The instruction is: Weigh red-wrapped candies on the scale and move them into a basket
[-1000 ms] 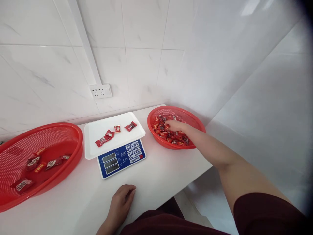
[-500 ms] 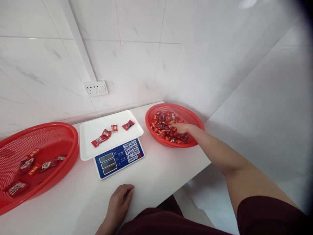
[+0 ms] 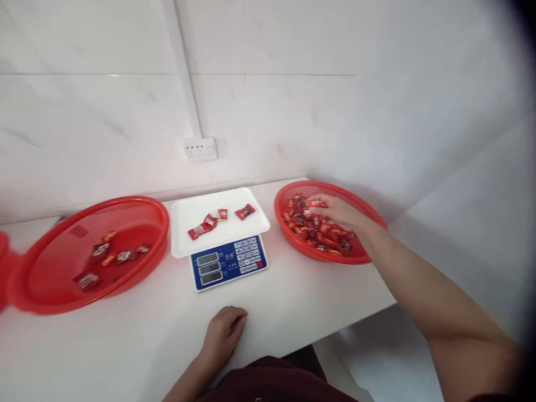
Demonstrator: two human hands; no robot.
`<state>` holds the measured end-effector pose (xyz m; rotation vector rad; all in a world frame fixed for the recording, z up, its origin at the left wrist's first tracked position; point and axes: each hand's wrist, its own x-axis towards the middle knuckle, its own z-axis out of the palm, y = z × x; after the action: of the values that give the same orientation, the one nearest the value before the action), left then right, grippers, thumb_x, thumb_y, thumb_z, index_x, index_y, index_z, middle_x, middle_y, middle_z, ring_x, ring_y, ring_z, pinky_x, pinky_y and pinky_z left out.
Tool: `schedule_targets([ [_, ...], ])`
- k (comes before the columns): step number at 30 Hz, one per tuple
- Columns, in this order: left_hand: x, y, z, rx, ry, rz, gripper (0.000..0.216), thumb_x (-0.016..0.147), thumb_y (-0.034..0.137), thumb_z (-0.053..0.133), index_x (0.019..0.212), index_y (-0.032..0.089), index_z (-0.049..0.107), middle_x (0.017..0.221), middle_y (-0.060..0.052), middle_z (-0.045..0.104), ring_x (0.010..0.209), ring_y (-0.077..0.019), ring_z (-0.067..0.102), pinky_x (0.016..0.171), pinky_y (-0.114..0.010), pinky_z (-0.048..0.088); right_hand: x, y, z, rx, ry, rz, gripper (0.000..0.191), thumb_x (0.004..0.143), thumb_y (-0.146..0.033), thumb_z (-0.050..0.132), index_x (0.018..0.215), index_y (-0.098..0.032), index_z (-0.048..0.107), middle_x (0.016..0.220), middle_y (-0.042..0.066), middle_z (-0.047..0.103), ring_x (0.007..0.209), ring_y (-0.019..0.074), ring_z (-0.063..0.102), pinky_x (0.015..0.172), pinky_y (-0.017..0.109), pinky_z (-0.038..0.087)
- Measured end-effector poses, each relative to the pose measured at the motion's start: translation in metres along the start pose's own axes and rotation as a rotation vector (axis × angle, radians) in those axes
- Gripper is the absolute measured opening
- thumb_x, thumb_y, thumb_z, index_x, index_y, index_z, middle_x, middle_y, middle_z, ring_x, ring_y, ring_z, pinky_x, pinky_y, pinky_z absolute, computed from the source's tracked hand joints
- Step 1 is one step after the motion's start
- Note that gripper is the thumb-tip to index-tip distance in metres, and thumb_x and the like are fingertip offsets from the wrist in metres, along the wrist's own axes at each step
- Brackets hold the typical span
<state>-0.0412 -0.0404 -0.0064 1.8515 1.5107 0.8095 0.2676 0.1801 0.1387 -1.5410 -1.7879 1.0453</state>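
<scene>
My right hand (image 3: 337, 211) is over the right red basket (image 3: 288, 237), its fingers closed on a red wrapped candy (image 3: 317, 204). Beneath it lies a heap of wrapped candies (image 3: 322, 231) in red and dark red. My left hand (image 3: 224, 334) rests on the table with its fingers curled in, and nothing shows in it. In front of that hand stands a digital scale (image 3: 228, 262) with a blue keypad panel. Its white tray (image 3: 188, 218) carries several wrapped candies (image 3: 208, 221), one of them (image 3: 245, 211) lying apart towards the right.
Another red basket (image 3: 161, 234) stands left of the scale with several wrapped candies (image 3: 100, 251) in it. At the far left edge part of a further red container (image 3: 3, 268) shows. A white table (image 3: 293, 301) runs along the wall, where a socket (image 3: 201, 149) is fixed.
My right hand has come up out of the candy heap with a wrapped candy between its fingers. The view has turned left, and my left hand stays on the table.
</scene>
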Motion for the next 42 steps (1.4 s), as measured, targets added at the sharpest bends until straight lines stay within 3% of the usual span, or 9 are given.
schedule_targets([
  [4, -0.001, 0.002, -0.001, 0.006, -0.006, -0.018, 0.02, 0.085, 0.025, 0.045, 0.089, 0.022, 0.064, 0.085, -0.003, 0.067, 0.079, -0.0168, 0.06, 0.072, -0.029, 0.05, 0.01, -0.035, 0.054, 0.164, -0.139, -0.106, 0.035, 0.073, -0.033, 0.065, 0.103, -0.021, 0.053, 0.086, 0.004, 0.066, 0.062, 0.013, 0.059, 0.047, 0.022, 0.046],
  [9, -0.004, 0.003, -0.001, -0.002, 0.018, -0.023, 0.02, 0.084, 0.023, 0.045, 0.09, 0.021, 0.064, 0.085, -0.003, 0.066, 0.078, -0.0157, 0.06, 0.071, -0.027, 0.049, 0.031, -0.068, 0.129, 0.144, -0.274, -0.234, 0.039, 0.073, -0.029, 0.065, 0.107, -0.02, 0.05, 0.082, 0.004, 0.065, 0.059, 0.0107, 0.057, 0.044, 0.018, 0.041],
  [13, -0.006, 0.004, -0.001, 0.005, 0.028, -0.014, 0.02, 0.085, 0.023, 0.045, 0.091, 0.021, 0.063, 0.084, -0.003, 0.066, 0.079, -0.0156, 0.059, 0.072, -0.027, 0.049, 0.045, -0.079, 0.16, -0.02, -0.219, -0.252, 0.037, 0.081, -0.03, 0.055, 0.114, -0.018, 0.047, 0.086, 0.006, 0.064, 0.061, 0.0106, 0.057, 0.045, 0.018, 0.042],
  [21, -0.006, 0.003, -0.001, -0.001, 0.013, -0.013, 0.019, 0.084, 0.021, 0.046, 0.091, 0.021, 0.063, 0.085, -0.002, 0.066, 0.08, -0.0153, 0.059, 0.073, -0.027, 0.048, 0.049, -0.079, 0.157, -0.086, -0.219, -0.303, 0.041, 0.083, -0.019, 0.047, 0.123, -0.021, 0.044, 0.085, 0.005, 0.063, 0.069, 0.013, 0.058, 0.048, 0.018, 0.046],
  [26, -0.006, 0.001, -0.001, 0.001, 0.006, -0.011, 0.019, 0.084, 0.021, 0.046, 0.091, 0.021, 0.063, 0.086, -0.002, 0.066, 0.081, -0.0156, 0.059, 0.075, -0.028, 0.048, 0.05, -0.082, 0.163, -0.12, -0.268, -0.345, 0.054, 0.081, -0.021, 0.051, 0.132, -0.023, 0.035, 0.11, 0.009, 0.059, 0.061, 0.0092, 0.059, 0.054, 0.021, 0.048],
  [29, -0.006, 0.0, -0.001, 0.0, 0.004, -0.019, 0.019, 0.084, 0.021, 0.046, 0.092, 0.021, 0.063, 0.086, -0.003, 0.066, 0.081, -0.0158, 0.058, 0.075, -0.028, 0.048, 0.053, -0.081, 0.163, -0.246, -0.161, -0.345, 0.058, 0.079, -0.019, 0.055, 0.133, -0.022, 0.035, 0.12, 0.011, 0.054, 0.066, 0.0103, 0.06, 0.065, 0.026, 0.05],
  [32, -0.006, -0.001, -0.001, -0.007, 0.003, -0.02, 0.019, 0.084, 0.021, 0.046, 0.091, 0.021, 0.063, 0.085, -0.002, 0.066, 0.081, -0.0158, 0.058, 0.073, -0.027, 0.047, 0.054, -0.078, 0.154, -0.307, -0.088, -0.352, 0.05, 0.079, -0.02, 0.054, 0.128, -0.019, 0.043, 0.115, 0.009, 0.059, 0.079, 0.0142, 0.061, 0.073, 0.028, 0.049],
  [37, -0.004, 0.0, -0.001, -0.019, -0.006, -0.012, 0.02, 0.084, 0.022, 0.045, 0.09, 0.021, 0.063, 0.084, -0.002, 0.065, 0.077, -0.0156, 0.058, 0.07, -0.027, 0.047, 0.051, -0.069, 0.133, -0.446, -0.105, -0.38, 0.028, 0.082, -0.023, 0.052, 0.109, -0.02, 0.059, 0.101, 0.003, 0.067, 0.091, 0.0162, 0.06, 0.079, 0.027, 0.046],
  [42, -0.003, 0.001, -0.001, -0.028, -0.018, -0.023, 0.019, 0.084, 0.021, 0.045, 0.089, 0.02, 0.063, 0.085, -0.003, 0.066, 0.078, -0.016, 0.058, 0.072, -0.027, 0.047, 0.047, -0.066, 0.148, -0.571, -0.128, -0.408, 0.023, 0.079, -0.038, 0.058, 0.095, -0.023, 0.064, 0.103, 0.001, 0.067, 0.093, 0.0186, 0.06, 0.074, 0.026, 0.044],
])
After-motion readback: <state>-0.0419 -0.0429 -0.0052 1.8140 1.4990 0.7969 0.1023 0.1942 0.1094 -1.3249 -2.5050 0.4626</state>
